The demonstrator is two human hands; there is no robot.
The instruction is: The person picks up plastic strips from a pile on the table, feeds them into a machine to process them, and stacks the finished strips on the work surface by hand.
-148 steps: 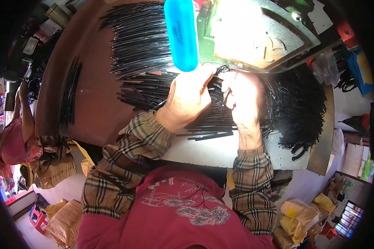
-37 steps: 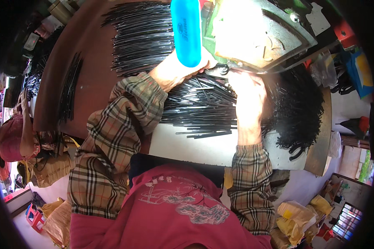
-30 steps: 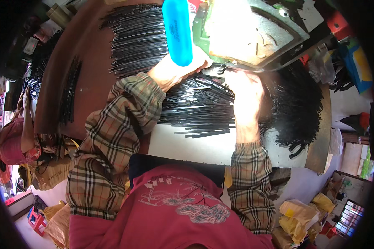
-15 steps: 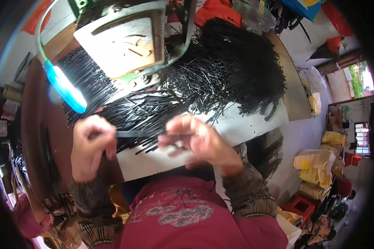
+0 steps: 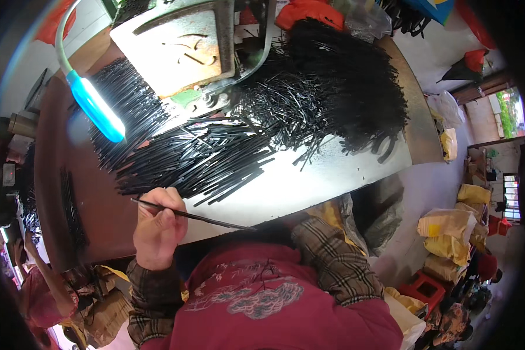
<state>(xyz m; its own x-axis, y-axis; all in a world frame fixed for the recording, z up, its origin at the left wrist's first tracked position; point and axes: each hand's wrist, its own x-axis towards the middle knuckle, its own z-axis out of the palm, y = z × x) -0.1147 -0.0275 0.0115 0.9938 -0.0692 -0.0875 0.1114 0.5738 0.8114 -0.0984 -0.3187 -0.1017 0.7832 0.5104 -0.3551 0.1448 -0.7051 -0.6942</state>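
Note:
My left hand [image 5: 159,224] is closed, thumb against fingers, on a thin black strip [image 5: 216,222]. The strip slants down to the right, and its far end lies near the table's front edge. Just beyond that hand, a loose pile of similar black strips [image 5: 198,157] is spread on the white tabletop [image 5: 309,181]. My right forearm, in a plaid sleeve [image 5: 338,259], reaches to the table's front edge; the hand itself is hidden there, below the edge.
A machine with a pale metal plate [image 5: 175,52] stands at the back, lit by a blue lamp [image 5: 96,108]. A large heap of black strips [image 5: 350,87] covers the back right. Yellow sacks [image 5: 449,227] and a red stool [image 5: 421,290] stand on the floor to the right.
My right hand has let go of the strip and dropped below the table edge. My left hand has moved right and nearer, still gripping the strip, which now tilts downward.

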